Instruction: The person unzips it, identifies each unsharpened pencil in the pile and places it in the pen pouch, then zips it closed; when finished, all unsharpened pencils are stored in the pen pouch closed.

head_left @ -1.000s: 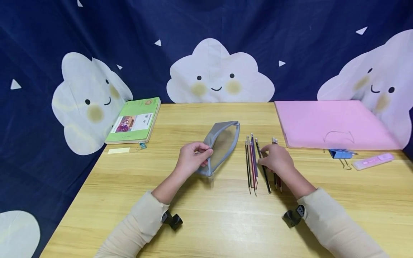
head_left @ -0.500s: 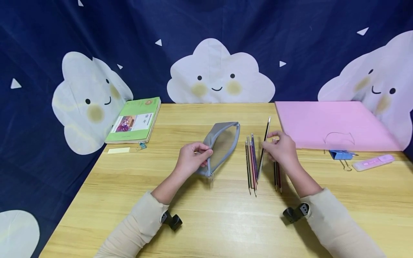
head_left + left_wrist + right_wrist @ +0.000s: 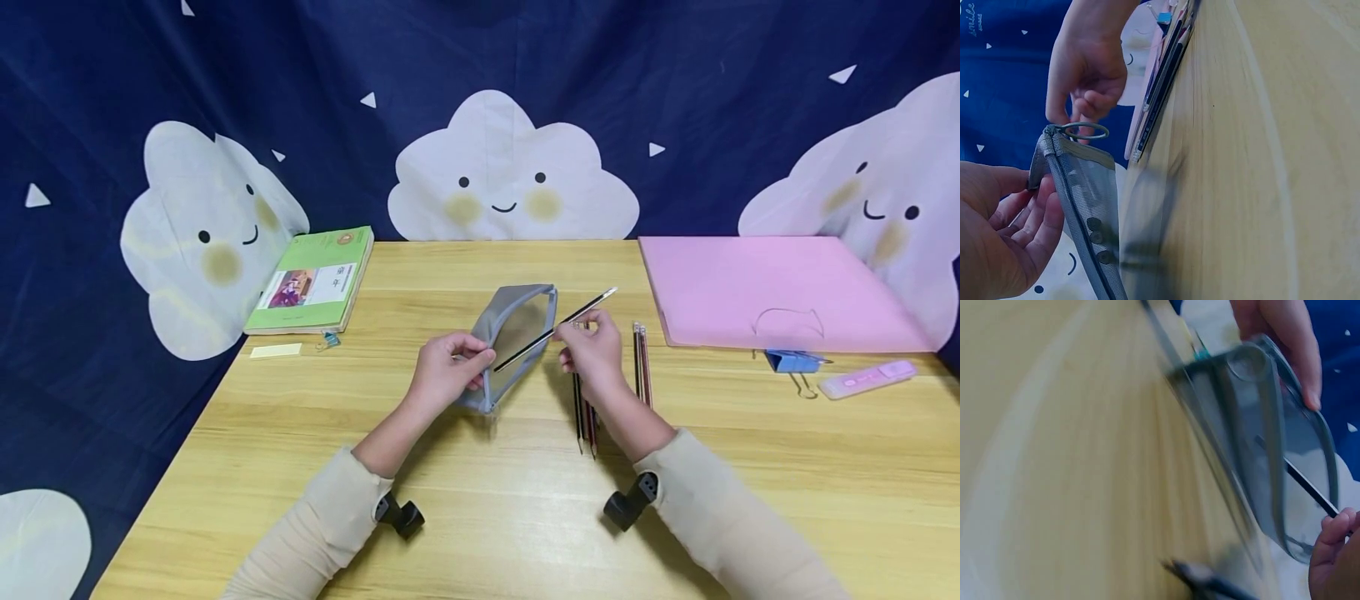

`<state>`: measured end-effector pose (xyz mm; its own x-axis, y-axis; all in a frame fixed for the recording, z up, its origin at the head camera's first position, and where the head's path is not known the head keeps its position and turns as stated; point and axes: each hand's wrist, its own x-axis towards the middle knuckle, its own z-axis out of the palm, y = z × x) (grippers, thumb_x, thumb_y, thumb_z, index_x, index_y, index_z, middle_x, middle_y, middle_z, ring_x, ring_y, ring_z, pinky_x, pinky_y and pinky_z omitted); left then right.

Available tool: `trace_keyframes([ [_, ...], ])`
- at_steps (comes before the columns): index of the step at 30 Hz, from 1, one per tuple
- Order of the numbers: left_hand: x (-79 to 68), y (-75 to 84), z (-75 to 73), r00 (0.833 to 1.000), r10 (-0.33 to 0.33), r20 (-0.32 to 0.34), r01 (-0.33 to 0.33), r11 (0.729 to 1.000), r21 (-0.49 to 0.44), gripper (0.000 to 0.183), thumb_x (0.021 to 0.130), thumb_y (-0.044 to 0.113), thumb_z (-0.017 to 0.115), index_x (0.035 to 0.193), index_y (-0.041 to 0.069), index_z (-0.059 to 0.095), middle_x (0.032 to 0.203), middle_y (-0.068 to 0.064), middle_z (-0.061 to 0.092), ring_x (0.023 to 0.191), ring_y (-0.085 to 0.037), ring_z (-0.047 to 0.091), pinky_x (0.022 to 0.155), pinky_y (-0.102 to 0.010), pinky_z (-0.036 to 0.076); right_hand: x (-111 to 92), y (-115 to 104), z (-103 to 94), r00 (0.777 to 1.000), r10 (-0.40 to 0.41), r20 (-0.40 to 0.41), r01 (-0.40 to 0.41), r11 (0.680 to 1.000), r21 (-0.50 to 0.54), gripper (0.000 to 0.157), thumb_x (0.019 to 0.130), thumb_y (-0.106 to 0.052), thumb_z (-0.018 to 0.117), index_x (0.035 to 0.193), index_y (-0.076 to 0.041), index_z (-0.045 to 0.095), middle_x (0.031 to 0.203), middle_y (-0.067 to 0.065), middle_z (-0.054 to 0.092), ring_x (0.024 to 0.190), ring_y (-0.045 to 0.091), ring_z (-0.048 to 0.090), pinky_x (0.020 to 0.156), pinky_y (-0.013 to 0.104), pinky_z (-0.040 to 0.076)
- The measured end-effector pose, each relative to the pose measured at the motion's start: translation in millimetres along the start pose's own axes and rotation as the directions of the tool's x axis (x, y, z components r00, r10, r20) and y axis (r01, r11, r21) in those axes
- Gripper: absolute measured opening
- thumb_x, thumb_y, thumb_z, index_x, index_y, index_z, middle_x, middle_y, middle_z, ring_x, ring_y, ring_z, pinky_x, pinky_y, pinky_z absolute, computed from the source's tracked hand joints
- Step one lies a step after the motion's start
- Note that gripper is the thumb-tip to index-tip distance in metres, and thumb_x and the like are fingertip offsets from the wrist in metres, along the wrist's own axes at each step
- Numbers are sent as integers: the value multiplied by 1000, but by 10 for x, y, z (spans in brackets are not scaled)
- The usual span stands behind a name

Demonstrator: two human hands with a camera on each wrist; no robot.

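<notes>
My left hand [image 3: 448, 367] pinches the near-left edge of a grey zip pencil pouch [image 3: 501, 310], whose mouth gapes wide. In my right hand [image 3: 594, 350] a black pencil [image 3: 525, 348] is pinched, slanting down to the left. Its lower end reaches into the mouth of the pouch; in the right wrist view the pencil [image 3: 1310, 489] passes behind the near rim. Pencils seen through the mesh [image 3: 1100, 240] show as dark round ends. Under my right hand lies a group of pencils [image 3: 580, 417], partly hidden by it. A few more pencils [image 3: 642, 367] lie to its right.
A green book [image 3: 311, 279] lies at the left, near a pale paper strip [image 3: 276, 351] and a small teal binder clip [image 3: 329, 339]. At the right are a pink folder [image 3: 757, 287], a blue binder clip [image 3: 793, 360] and a pink highlighter [image 3: 867, 379].
My right hand has picked up the black pencil from the table, tilted it and carried it left to the pouch mouth. My left hand keeps its place on the pouch.
</notes>
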<state>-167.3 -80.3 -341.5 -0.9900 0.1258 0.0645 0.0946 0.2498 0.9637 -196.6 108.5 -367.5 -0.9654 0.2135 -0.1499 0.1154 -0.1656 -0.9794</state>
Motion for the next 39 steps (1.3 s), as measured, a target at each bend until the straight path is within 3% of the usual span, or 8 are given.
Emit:
trace_keyframes([
  [4,4,-30,5,1000,7,9,-7,1000,-20,11,76,3,64,80,-6,60,69,-19,59,48,-22,57,47,-34,51,-68,43,113,991,118,70,-116,993,-28,38,72,2,54,103,-3,34,75,16,62,33,9,43,29,18,36],
  [9,64,-208,35,1000,20,16,-19,999,-42,11,76,7,65,81,-2,61,70,-15,60,47,-16,56,46,-31,51,-84,89,184,972,182,148,-168,981,-99,46,73,1,55,113,0,34,68,12,62,33,8,43,29,17,36],
  [12,50,-183,53,1000,9,26,-8,999,-40,11,76,5,64,82,-3,62,72,-17,60,48,-20,57,48,-34,51,-78,89,206,946,228,230,-196,968,-156,54,75,-2,57,123,0,33,76,18,62,35,7,44,31,17,38],
  [17,50,-175,54,999,-4,41,6,999,-44,14,76,7,64,84,-4,62,74,-17,60,49,-21,57,48,-34,52,-86,20,165,910,196,365,-124,970,-210,51,82,-8,55,128,-2,35,95,26,58,40,8,47,35,17,42],
  [21,83,-229,47,1000,16,22,-15,999,-47,12,76,8,65,82,-2,62,71,-12,60,47,-17,56,47,-32,51,-60,-71,27,933,111,342,-42,978,-203,42,82,-7,55,122,-1,43,95,27,56,42,10,49,39,19,44],
  [26,89,-229,32,1000,15,8,-15,998,-65,11,76,8,65,83,-1,62,72,-14,60,47,-17,56,47,-32,51,28,-168,-234,973,53,226,8,965,-261,38,80,-7,56,117,-1,49,86,22,60,41,9,49,40,23,47],
  [30,89,-228,27,1000,-7,4,7,997,-72,11,75,8,65,83,0,62,73,-15,60,47,-17,56,48,-32,51,88,-181,-433,988,21,156,44,916,-400,34,81,-10,56,113,-1,53,79,19,61,43,13,51,42,29,49],
  [39,100,-215,12,999,-46,25,48,994,-95,14,75,8,66,85,-1,62,77,-19,59,48,-17,56,50,-32,52,104,-60,-556,982,44,182,72,809,-583,35,82,-12,54,114,0,52,79,18,63,47,20,56,41,29,48],
])
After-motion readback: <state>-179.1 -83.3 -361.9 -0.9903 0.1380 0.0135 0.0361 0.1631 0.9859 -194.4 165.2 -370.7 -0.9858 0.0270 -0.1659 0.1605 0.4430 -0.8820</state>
